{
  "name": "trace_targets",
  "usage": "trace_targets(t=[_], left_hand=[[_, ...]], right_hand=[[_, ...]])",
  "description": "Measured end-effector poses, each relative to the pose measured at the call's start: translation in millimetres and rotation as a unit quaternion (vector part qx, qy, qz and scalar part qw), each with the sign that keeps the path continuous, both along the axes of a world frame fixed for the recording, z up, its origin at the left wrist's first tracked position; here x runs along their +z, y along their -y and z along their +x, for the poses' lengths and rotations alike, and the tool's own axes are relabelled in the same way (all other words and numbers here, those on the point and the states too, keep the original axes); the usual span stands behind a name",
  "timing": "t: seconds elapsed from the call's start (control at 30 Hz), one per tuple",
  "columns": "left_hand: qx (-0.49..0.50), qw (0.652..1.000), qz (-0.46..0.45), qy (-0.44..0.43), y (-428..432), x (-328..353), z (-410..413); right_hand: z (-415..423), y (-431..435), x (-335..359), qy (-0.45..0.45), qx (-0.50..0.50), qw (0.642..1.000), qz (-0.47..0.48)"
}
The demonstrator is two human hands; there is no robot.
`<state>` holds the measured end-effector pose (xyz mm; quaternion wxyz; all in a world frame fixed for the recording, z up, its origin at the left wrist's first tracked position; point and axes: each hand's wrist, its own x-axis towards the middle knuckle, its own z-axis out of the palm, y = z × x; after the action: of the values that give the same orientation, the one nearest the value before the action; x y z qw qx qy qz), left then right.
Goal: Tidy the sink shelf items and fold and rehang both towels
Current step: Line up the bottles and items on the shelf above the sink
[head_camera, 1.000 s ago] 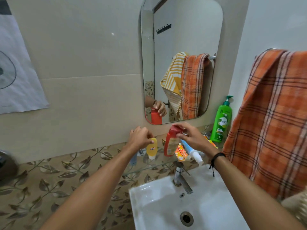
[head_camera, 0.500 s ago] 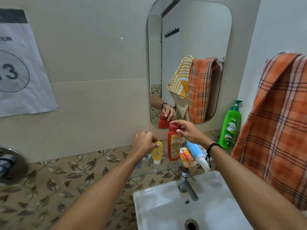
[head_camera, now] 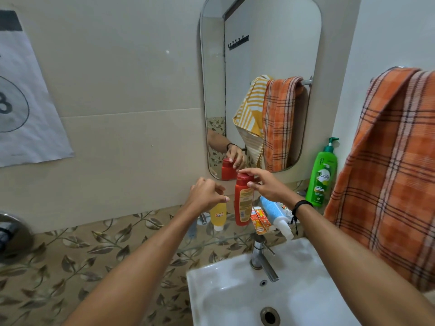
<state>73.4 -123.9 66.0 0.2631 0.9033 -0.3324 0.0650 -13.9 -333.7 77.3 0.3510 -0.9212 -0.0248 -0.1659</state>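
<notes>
On the glass shelf [head_camera: 226, 241] above the sink, a red bottle [head_camera: 243, 203] stands upright. My right hand [head_camera: 266, 184] grips its cap with fingertips. Just left of it stands a small yellow bottle [head_camera: 217, 216], cap down, with my left hand [head_camera: 207, 194] pinched on its top end. A blue-and-white tube [head_camera: 274, 214] and a small orange tube [head_camera: 260, 220] lie on the shelf under my right wrist. A green pump bottle [head_camera: 322, 180] stands at the shelf's right end. An orange plaid towel [head_camera: 388, 172] hangs at right. A yellow striped towel [head_camera: 249, 107] shows only in the mirror.
The mirror [head_camera: 270, 43] hangs on the wall right behind the shelf. The white sink [head_camera: 235, 297] and its tap [head_camera: 261, 260] sit below the shelf. A paper sheet [head_camera: 23, 102] is taped at left, and a metal fitting [head_camera: 9, 234] sticks out at the left edge.
The red bottle went from tilted in my right hand to upright on the shelf. My left hand stayed on the yellow bottle. The view shifted slightly left.
</notes>
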Motion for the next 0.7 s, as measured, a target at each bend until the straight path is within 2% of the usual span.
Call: trace_targets(t=[0.3, 0.53, 0.7], left_hand=[[-0.02, 0.999, 0.024, 0.027, 30, 2, -3], [-0.002, 1.0, 0.006, 0.016, 41, -5, -2], [-0.001, 1.0, 0.007, -0.004, 41, -4, 0]], right_hand=[[-2, 2, 3, -0.005, 0.007, 1.0, -0.013], [-10, 7, 6, -0.019, 0.023, 0.999, 0.02], [-37, 31, -10, 0.041, -0.082, 0.994, 0.063]])
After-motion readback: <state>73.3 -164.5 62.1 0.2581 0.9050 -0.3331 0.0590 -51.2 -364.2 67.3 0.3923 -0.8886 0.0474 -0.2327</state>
